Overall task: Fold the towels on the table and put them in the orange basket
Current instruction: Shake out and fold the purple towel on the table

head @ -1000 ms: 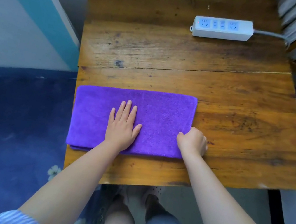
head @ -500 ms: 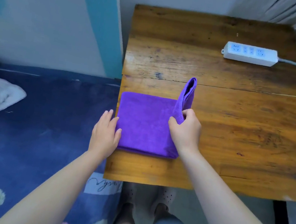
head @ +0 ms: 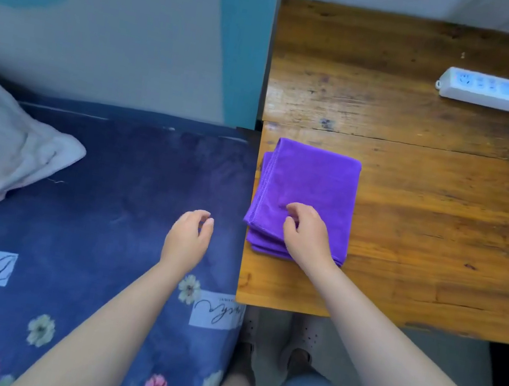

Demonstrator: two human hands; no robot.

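Resting curled fingers on the purple towel [head: 309,188], the right hand [head: 307,231] has just closed the last fold at the tabletop's [head: 429,194] left edge, left hand [head: 187,237] withdrawn loosely curled, empty; basket transfer likely next, basket unseen.

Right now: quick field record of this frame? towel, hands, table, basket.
towel: purple towel, folded into a compact stack, at the left edge of the wooden table
right hand: right hand on the towel's near part, fingers curled; grip unclear
left hand: left hand off the table, over the blue floral bedding, loosely curled, holding nothing
also on table: white power strip, far right
orange basket: not in view
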